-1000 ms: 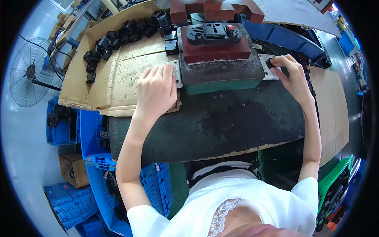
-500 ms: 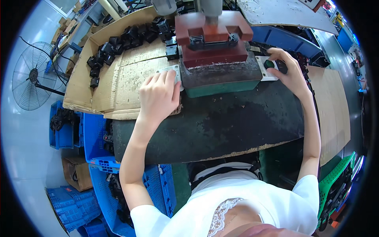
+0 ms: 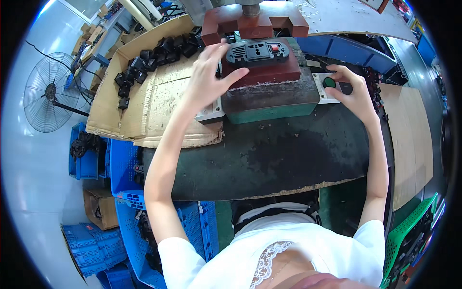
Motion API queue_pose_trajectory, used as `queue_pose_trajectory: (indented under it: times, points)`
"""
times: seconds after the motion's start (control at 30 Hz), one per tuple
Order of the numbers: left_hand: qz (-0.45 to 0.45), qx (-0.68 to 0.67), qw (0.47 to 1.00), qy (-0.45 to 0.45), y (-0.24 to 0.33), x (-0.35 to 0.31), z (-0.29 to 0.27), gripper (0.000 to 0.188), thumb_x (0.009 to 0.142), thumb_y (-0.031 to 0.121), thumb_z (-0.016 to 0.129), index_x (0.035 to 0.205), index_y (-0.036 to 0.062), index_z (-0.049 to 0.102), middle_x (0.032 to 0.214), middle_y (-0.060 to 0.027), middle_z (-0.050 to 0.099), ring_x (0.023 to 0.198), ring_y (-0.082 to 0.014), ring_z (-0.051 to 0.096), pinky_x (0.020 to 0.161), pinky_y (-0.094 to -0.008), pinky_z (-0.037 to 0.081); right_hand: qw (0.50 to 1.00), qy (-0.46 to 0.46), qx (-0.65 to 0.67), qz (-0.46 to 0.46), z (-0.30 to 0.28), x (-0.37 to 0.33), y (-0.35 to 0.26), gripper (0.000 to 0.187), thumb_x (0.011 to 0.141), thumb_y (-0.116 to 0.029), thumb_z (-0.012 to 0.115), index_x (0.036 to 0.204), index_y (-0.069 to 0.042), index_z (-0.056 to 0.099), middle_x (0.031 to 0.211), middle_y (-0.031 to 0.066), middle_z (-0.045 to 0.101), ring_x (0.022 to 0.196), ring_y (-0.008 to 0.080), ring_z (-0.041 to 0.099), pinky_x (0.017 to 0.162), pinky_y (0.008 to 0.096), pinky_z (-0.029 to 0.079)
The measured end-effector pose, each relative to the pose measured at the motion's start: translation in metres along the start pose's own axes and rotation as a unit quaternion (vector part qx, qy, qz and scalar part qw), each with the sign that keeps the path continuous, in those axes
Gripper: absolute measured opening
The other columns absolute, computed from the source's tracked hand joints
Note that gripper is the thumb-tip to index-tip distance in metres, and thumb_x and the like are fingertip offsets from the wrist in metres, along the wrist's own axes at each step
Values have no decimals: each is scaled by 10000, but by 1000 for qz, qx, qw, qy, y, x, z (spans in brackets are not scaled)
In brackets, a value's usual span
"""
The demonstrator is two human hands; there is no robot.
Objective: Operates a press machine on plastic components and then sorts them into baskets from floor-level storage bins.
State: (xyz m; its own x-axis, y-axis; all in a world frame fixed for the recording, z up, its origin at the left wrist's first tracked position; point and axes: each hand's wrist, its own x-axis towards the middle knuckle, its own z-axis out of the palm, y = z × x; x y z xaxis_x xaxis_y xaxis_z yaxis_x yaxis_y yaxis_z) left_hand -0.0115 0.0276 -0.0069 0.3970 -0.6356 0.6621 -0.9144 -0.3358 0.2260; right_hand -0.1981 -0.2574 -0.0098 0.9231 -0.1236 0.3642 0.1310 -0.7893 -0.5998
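A black oval plastic socket housing (image 3: 257, 52) with a red switch lies face up on the dark red lower block (image 3: 262, 74) of a press. Above and behind it is the raised red upper block (image 3: 255, 24). My left hand (image 3: 209, 72) is open at the left side of the lower block, thumb stretched toward the housing. Its fingertips are slightly blurred, and whether they touch anything there I cannot tell. At the right, my right hand (image 3: 353, 91) curves, fingers apart, around a green push button (image 3: 329, 82) on a white box, the thumb at its edge.
Several black plastic parts (image 3: 144, 62) lie in a cut-open cardboard box (image 3: 108, 115) at the left. Blue crates (image 3: 132, 231) stand below the bench's left side, and a green crate (image 3: 409, 231) at the lower right. A fan (image 3: 50, 91) stands far left.
The press's upper block has risen, uncovering the housing. My left hand has left the white box at the left and moved up and right toward the lower block. My right hand stays by the button.
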Motion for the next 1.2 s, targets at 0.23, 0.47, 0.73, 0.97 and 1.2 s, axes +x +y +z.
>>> queue_pose_trajectory:
  times: [0.23,0.47,0.73,0.97,1.2]
  points:
    - [-153,-221,961,-69,-9,28,6,633,563,291,829,1079,15,588,1097,-119,583,1056,-209,530,948,-347,378,1000,14,2,-15,3,-2,2,400,692,-26,671,1075,1,557,941,97,618,871,176,599,809,286,459]
    - [-62,-334,940,-18,33,9,-3,547,576,-2,771,1085,29,573,1073,-62,585,947,-156,571,854,-294,452,1000,10,1,-19,0,-5,0,386,693,-21,663,1066,5,566,974,112,613,898,190,597,822,293,452]
    - [-122,-311,943,-6,45,-27,-44,667,578,-84,754,1180,11,482,1112,-54,543,1028,-125,523,914,-275,415,1000,4,2,-26,1,-4,-4,350,700,-31,663,1035,16,571,966,120,611,891,207,597,821,299,454]
    - [-179,-264,935,154,47,-80,-103,563,572,73,816,1057,-6,540,972,-77,598,909,-140,572,828,-270,435,998,27,-23,-52,7,-2,-6,262,720,-23,642,969,18,569,860,101,587,798,189,565,739,270,430]
    - [-196,-205,925,252,52,-135,-141,644,543,6,816,1114,-8,518,1028,-68,583,941,-141,569,854,-272,437,996,59,-20,-63,18,-3,-7,225,756,-32,622,970,17,573,828,82,560,761,171,524,703,272,408]
